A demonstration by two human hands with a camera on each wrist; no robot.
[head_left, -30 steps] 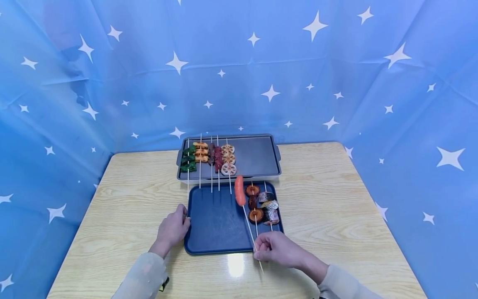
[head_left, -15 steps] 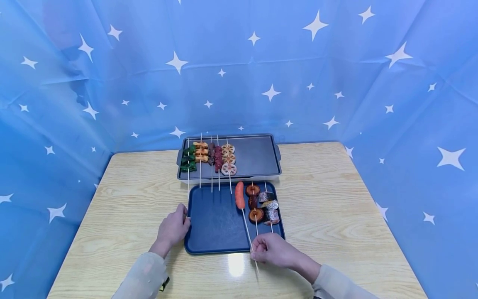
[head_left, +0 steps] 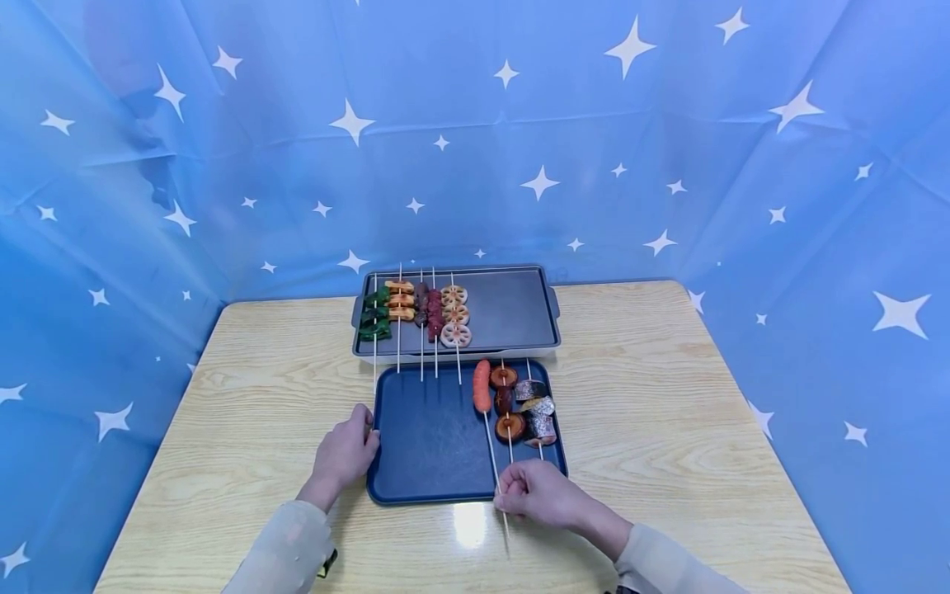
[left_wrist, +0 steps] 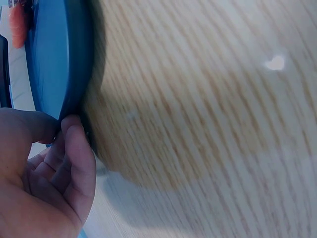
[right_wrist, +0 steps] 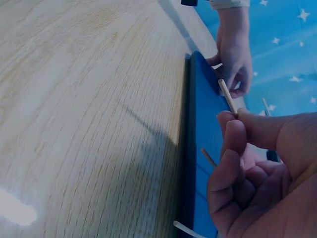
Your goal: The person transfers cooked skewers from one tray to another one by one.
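My right hand (head_left: 540,495) pinches the lower part of a sausage skewer (head_left: 482,388) between thumb and fingers. The sausage lies over the right half of a dark blue tray (head_left: 423,450), its stick pointing back toward me past the near rim. In the right wrist view the stick's end (right_wrist: 226,92) pokes out beyond the fingertips. Just right of the sausage are a mushroom skewer (head_left: 510,426) and a fish-chunk skewer (head_left: 540,425), both on the tray. My left hand (head_left: 343,452) holds the tray's left rim, thumb and fingers meeting on the edge (left_wrist: 64,111) in the left wrist view.
Behind the tray stands a dark griddle (head_left: 512,305). Several skewers lie on its left half: green pepper (head_left: 374,330), yellow pieces (head_left: 401,300), two dark red meats and lotus root slices (head_left: 455,335). Their sticks overhang toward the tray. A starry blue curtain (head_left: 475,165) hangs behind the wooden table (head_left: 638,396).
The sausage skewer has come down onto the tray and straightened beside the mushrooms, the right hand shifting slightly left with it. My left hand has stayed on the rim.
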